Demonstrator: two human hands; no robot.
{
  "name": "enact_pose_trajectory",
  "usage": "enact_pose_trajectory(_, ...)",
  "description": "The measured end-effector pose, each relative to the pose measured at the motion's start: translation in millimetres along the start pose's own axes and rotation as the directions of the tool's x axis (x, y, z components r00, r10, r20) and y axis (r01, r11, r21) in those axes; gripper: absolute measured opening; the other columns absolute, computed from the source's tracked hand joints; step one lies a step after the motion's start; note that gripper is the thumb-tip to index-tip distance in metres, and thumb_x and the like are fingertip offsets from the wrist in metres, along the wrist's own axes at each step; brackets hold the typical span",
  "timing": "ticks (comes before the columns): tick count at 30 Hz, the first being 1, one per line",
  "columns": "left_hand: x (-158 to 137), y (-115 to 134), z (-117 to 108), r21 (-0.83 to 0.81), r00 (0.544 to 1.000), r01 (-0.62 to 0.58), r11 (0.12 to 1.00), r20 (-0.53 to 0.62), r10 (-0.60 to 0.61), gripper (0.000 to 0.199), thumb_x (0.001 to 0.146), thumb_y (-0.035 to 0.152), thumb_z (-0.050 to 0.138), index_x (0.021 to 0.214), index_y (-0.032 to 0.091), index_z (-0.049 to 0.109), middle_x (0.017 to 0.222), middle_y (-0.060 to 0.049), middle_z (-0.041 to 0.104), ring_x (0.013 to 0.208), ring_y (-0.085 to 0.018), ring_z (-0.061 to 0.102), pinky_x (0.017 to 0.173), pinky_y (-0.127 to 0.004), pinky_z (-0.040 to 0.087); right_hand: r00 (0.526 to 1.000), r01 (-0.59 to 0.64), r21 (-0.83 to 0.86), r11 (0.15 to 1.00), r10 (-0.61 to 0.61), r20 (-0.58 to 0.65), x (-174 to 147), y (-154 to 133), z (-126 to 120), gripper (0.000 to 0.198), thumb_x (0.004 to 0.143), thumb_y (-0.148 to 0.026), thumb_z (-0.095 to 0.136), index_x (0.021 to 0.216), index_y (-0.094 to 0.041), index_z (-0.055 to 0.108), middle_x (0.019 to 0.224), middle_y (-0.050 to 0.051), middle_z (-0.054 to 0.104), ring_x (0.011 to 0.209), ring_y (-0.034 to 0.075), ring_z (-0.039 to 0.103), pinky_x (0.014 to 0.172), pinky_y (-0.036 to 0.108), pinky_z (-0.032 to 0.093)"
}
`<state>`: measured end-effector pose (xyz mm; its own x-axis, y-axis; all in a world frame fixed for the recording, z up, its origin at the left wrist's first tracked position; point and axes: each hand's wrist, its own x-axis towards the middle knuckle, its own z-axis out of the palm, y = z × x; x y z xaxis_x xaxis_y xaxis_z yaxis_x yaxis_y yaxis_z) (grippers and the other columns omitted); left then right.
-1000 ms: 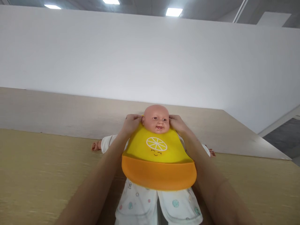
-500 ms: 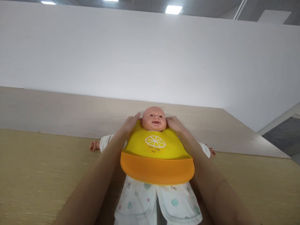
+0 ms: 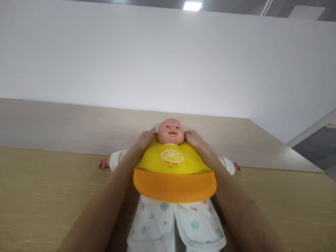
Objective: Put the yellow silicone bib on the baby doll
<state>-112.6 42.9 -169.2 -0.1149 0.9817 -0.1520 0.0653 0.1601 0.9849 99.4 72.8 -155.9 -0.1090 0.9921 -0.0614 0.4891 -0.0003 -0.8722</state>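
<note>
A baby doll (image 3: 171, 130) lies on its back, arms spread to both sides, head at the far end. Over its chest is a yellow bib (image 3: 149, 157) with a white citrus slice, a small smiling face and an orange catch pocket along the bottom. My left hand (image 3: 147, 138) is closed at the bib's upper left corner, beside the doll's neck. At the opposite corner, my right hand (image 3: 193, 137) is closed against the other side of the neck. Most fingertips are hidden behind the neck. White printed clothing (image 3: 154, 224) shows below the bib.
The doll lies on a wood-toned tabletop (image 3: 52, 196), with a paler board (image 3: 65, 126) across its far side. Behind that rises a white partition (image 3: 157, 59). The board's right edge slants toward a grey floor area (image 3: 315, 143).
The view has tilted down slightly, so less of the ceiling shows. Both hands stay at the bib's neck corners, with hardly any visible movement of the doll or bib.
</note>
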Motion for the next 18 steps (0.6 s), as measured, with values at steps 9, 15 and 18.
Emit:
enact_pose_trajectory(9,5,-11,-6,0.006,0.997,0.075,0.997,-0.014,-0.075,0.014,0.062,0.024,0.064,0.071,0.016,0.069,0.06,-0.002,0.065,0.055,-0.016,0.058,0.054,-0.026,0.045,1.0,-0.015,0.185,0.983,0.012,0.021,16,35,3,0.02,0.063,-0.025,0.05,0.074,-0.013,0.061,0.061,0.002,0.057,0.051,0.012,0.048,0.048,0.023,0.037)
enact_pose_trajectory(15,8,-15,-8,0.04,0.998,0.061,0.997,-0.019,-0.06,0.016,0.062,0.028,0.065,0.071,0.015,0.07,0.063,-0.002,0.066,0.057,-0.016,0.059,0.054,-0.026,0.046,0.999,0.037,0.188,0.981,-0.038,0.001,24,42,5,0.021,0.062,-0.025,0.053,0.075,-0.012,0.064,0.063,0.002,0.06,0.054,0.012,0.049,0.052,0.023,0.039)
enact_pose_trajectory(18,5,-14,-8,0.046,0.998,0.059,0.997,-0.024,-0.058,0.016,0.063,0.031,0.064,0.067,0.016,0.068,0.061,-0.001,0.065,0.057,-0.016,0.058,0.053,-0.025,0.045,0.999,0.051,0.187,0.981,-0.05,-0.009,18,36,4,0.023,0.063,-0.026,0.052,0.076,-0.011,0.065,0.067,0.003,0.063,0.058,0.012,0.051,0.052,0.022,0.039)
